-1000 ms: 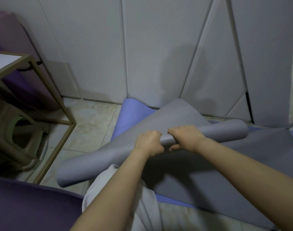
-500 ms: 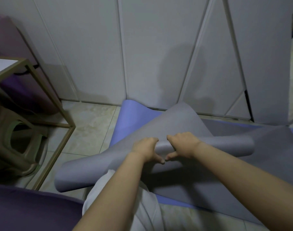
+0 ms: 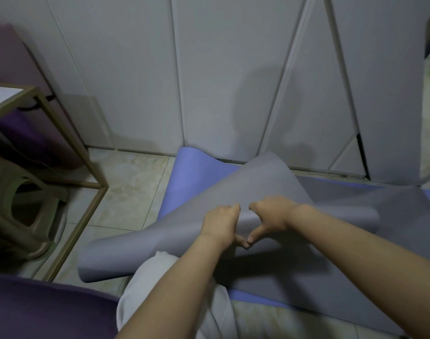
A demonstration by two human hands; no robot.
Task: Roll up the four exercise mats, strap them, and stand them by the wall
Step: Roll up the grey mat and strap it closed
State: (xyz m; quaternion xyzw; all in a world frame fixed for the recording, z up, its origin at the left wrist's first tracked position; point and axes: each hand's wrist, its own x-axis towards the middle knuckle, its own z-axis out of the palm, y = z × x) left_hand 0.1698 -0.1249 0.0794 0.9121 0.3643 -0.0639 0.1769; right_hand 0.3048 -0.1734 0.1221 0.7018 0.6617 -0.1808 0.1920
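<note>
1. Currently, in the head view, the grey mat [image 3: 140, 248] lies part-rolled across the middle of the frame. It rests on a blue mat [image 3: 197, 172] spread on the floor [image 3: 130, 182] at the foot of the wall [image 3: 233, 69].
2. Both hands grip the roll at its middle. The left hand [image 3: 221, 222] and right hand [image 3: 272, 212] sit just beside each other, fingers curled over the top, thumbs underneath with their tips touching.
3. With the hands so close together, nothing steadies either end. The lower-left end looks fatter and looser than the right end, so the roll may wind into a cone. A strap would then sit badly, and the roll would not stand straight.
4. A grey flap rises above the hands towards the wall, at a slant to the roll. Rolling on without squaring it could crease the flap or wind it in crooked.
5. The blue mat underneath could drag along and bunch against the wall if the two surfaces cling.
6. The loose lower-left end lies near the counter [image 3: 69, 143] leg and the stool [image 3: 25, 211] at the left. A swing that way could snag it.
7. A knee [image 3: 160, 277] in white cloth sits against the roll at lower centre and may block it.
8. No strap shows. Letting go with both hands to fetch one would likely let the roll spring open.
</note>
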